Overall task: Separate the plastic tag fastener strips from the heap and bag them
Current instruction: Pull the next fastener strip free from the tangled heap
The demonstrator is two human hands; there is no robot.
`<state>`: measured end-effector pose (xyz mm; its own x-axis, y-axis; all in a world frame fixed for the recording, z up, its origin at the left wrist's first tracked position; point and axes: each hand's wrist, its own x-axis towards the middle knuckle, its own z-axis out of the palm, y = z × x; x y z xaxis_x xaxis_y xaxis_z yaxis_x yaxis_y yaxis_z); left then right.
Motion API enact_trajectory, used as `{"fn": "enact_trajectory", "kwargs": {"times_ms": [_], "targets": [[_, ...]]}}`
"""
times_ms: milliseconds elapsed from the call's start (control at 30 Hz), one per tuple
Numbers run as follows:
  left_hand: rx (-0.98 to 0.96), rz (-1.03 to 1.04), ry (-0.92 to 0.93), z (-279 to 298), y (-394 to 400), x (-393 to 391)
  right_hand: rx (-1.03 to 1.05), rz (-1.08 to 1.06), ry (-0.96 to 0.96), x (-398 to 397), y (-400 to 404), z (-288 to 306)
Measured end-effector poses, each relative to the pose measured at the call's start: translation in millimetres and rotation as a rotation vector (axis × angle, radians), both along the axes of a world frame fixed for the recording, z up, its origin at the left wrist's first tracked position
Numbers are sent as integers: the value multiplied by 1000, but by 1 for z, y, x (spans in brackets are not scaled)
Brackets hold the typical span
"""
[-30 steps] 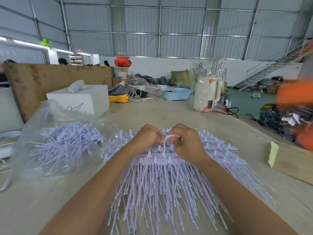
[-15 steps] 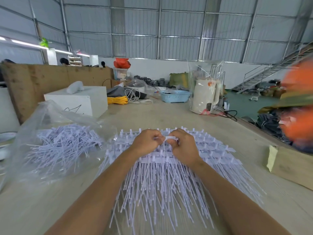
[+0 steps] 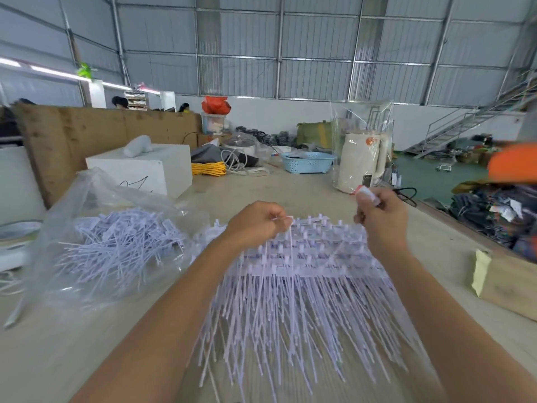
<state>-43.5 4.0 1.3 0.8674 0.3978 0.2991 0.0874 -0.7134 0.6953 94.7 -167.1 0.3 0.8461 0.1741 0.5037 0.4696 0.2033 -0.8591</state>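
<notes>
A wide heap of white plastic tag fastener strips (image 3: 305, 292) lies on the table before me, heads at the far side, thin tails fanning toward me. My left hand (image 3: 255, 225) is closed over the heap's far edge and pinches the head of one strip (image 3: 286, 242) whose tail hangs down. My right hand (image 3: 380, 219) is lifted to the right of it, its fingers closed on a small white piece (image 3: 367, 194), blurred. At the left a clear plastic bag (image 3: 96, 237) lies open and holds several loose strips (image 3: 122, 245).
A cardboard box (image 3: 511, 283) sits at the right table edge. At the back stand a white box (image 3: 145, 170), yellow cord (image 3: 207, 169), a blue basket (image 3: 308, 162) and a bagged white kettle (image 3: 360, 161). A blurred orange shape (image 3: 514, 165) is at far right.
My hands were pressed together over the heap's far edge; now the right hand has pulled up and to the right with a white piece, while the left stays holding a strip.
</notes>
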Motion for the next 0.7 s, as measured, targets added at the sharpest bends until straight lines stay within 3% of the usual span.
{"fn": "enact_trajectory", "kwargs": {"times_ms": [100, 133, 200, 300, 367, 533, 700], "targets": [[156, 3, 76, 11, -6, -3, 268, 318, 116, -19, -8, 32], [167, -15, 108, 14, -8, -3, 280, 435, 175, -26, -7, 39], [151, -55, 133, 17, -12, -2, 109, 571, 251, -37, -1, 42], [168, -58, 70, 17, -16, -2, -319, 537, 140, -49, 19, 27], [183, -39, 14, 15, -14, -3, -439, 478, 112, -51, 30, 18], [158, -68, 5, 11, -10, -2, -313, 625, 228, -55, 41, 0], [178, -68, 27, 9, -8, 0, -293, 597, 140, -59, 44, -6]]}}
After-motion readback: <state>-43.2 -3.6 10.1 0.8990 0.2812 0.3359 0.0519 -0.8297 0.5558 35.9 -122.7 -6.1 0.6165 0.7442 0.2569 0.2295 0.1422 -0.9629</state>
